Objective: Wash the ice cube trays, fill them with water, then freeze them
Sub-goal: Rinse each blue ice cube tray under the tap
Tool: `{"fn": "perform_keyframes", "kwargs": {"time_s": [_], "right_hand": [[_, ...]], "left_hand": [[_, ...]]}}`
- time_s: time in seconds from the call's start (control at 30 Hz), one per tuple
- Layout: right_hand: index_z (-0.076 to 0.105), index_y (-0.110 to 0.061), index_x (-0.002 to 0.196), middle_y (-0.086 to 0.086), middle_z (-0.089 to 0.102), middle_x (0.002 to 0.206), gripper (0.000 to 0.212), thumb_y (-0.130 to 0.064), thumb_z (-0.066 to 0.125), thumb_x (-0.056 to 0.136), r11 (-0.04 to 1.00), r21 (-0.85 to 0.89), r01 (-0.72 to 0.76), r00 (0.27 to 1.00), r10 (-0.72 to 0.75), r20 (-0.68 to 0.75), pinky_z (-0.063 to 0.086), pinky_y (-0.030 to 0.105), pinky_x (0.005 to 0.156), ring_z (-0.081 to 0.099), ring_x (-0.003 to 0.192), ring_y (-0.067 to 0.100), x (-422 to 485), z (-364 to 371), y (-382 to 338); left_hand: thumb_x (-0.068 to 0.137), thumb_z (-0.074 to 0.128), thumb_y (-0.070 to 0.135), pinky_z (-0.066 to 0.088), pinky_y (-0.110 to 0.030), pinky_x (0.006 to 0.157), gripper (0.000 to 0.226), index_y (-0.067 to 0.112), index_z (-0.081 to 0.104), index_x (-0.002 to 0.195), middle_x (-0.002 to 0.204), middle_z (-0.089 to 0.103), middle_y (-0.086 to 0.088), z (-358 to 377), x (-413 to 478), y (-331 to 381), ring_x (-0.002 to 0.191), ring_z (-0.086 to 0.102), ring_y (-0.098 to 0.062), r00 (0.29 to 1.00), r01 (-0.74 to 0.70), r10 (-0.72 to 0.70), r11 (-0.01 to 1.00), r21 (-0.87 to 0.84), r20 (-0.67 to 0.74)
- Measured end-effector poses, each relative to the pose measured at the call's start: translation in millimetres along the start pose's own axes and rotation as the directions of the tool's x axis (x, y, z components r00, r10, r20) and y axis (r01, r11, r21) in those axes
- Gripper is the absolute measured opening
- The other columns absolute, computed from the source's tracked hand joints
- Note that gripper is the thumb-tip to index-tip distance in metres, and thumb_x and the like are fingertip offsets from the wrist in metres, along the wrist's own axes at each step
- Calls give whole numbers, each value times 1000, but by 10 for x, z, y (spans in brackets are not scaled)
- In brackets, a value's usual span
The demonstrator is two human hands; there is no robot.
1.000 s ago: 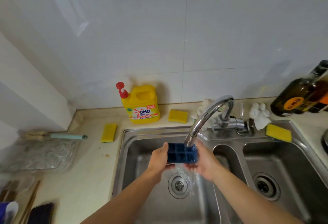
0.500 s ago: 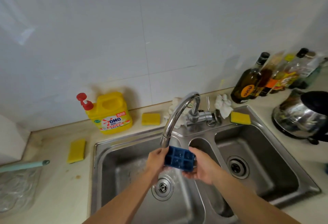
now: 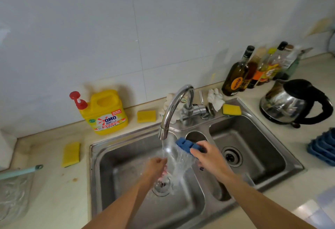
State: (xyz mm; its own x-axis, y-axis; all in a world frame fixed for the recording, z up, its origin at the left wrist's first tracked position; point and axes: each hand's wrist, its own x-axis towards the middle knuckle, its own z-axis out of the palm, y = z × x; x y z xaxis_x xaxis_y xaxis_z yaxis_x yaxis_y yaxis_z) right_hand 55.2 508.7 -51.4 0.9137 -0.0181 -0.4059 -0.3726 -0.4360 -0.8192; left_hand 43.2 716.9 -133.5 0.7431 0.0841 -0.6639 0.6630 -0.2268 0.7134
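Head view, over the sink.

- Right hand (image 3: 208,156): fingers (image 3: 200,148) curled over one end of the small blue plastic ice cube tray (image 3: 185,145), firm hold. The tray is tipped on its side above the divider between the two basins, just right of the stream. Water sheets off its lower edge into the left basin. I cannot see into its compartments from here.
- Left hand (image 3: 156,167): low in the left basin, under the stream, fingers loosely bent and holding nothing.
- Curved chrome faucet (image 3: 174,107): running, spout over the left basin.
- Stainless steel double sink (image 3: 108,165): water splashes around the left round drain (image 3: 162,186).
- More blue ice cube trays (image 3: 324,147) are stacked on the pale tabletop (image 3: 54,183) at the far right edge, well apart from the hands.
- Yellow detergent jug with a red pump (image 3: 105,112) stands behind the left basin, upright.
- Shiny steel kettle with a black handle (image 3: 286,102) sits right of the sink; contents hidden.
- Row of glass bottles (image 3: 235,78) against the wall, the nearest holding dark liquid.
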Motion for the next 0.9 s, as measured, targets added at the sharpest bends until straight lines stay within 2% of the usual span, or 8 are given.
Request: {"fn": "perform_keyframes", "kwargs": {"time_s": [0.1, 0.17, 0.33, 0.5, 0.6, 0.73, 0.83, 0.9], "right_hand": [[59, -32, 98, -9, 65, 93, 15, -29, 72, 90, 977, -127, 174, 980, -184, -70, 48, 17, 63, 62, 76, 7, -74, -335, -135], [60, -30, 99, -12, 62, 95, 17, -25, 74, 89, 946, -173, 275, 943, -300, -141, 48, 11, 64, 62, 81, 8, -89, -588, -215], [58, -21, 127, -5, 51, 123, 38, -26, 72, 92, 869, -267, 417, 844, -479, -242, 51, 16, 86, 58, 106, 8, -102, -1341, -330], [54, -26, 131, -14, 46, 129, 48, -46, 64, 89, 777, -261, 572, 683, -628, -372, 50, 6, 86, 55, 116, -3, -55, -2039, -160], [53, -24, 133, -12, 45, 131, 47, -43, 65, 92, 802, -371, 468, 751, -582, -312, 50, 14, 88, 55, 112, 2, 161, -2207, 408], [53, -14, 139, 4, 48, 135, 49, -39, 63, 98, 848, -519, 109, 971, -202, -125, 46, 28, 98, 55, 114, 18, 268, -2295, 1479], [54, -16, 137, 1, 48, 133, 47, -40, 63, 97, 868, -459, 189, 936, -301, -184, 50, 35, 99, 55, 118, 19, 276, -2429, 1659], [55, -18, 137, 1, 48, 139, 47, -40, 65, 96, 834, -451, 317, 855, -458, -245, 49, 32, 102, 51, 123, 16, 315, -2530, 1497]], "left_hand": [[105, 51, 27, 57, -44, 90, 27, 6, 66, 98, 94, 68, -12, 198, -65, 196, 92, 69, -31, 995, -81, 72, 988, 134, 71], [105, 50, 27, 56, -39, 80, 29, 5, 67, 97, 96, 69, -15, 337, -102, 321, 91, 69, -31, 986, -153, 134, 962, 226, 98], [104, 48, 32, 51, -34, 77, 33, 7, 67, 94, 90, 69, -11, 717, -199, 571, 87, 68, -24, 971, -239, 216, 865, 442, 101], [105, 49, 33, 53, -34, 80, 37, 4, 70, 95, 89, 69, -13, 1181, -256, 825, 81, 65, -24, 969, -240, 237, 816, 525, 74], [104, 51, 29, 52, -35, 84, 36, 0, 69, 95, 94, 70, -18, 1451, -277, 922, 91, 67, -31, 969, -233, 242, 817, 528, 53], [103, 51, 34, 55, -35, 88, 33, 9, 72, 99, 96, 73, -10, 1743, -325, 1015, 94, 70, -26, 970, -200, 243, 812, 547, -6], [102, 55, 31, 52, -31, 75, 32, 17, 67, 75, 80, 69, -5, 1909, -329, 1013, 77, 66, -21, 969, -175, 240, 836, 520, -61], [102, 56, 33, 48, -28, 70, 31, 15, 66, 79, 83, 68, -9, 2039, -313, 1032, 75, 64, -22, 976, -109, 192, 845, 523, -107]]}}
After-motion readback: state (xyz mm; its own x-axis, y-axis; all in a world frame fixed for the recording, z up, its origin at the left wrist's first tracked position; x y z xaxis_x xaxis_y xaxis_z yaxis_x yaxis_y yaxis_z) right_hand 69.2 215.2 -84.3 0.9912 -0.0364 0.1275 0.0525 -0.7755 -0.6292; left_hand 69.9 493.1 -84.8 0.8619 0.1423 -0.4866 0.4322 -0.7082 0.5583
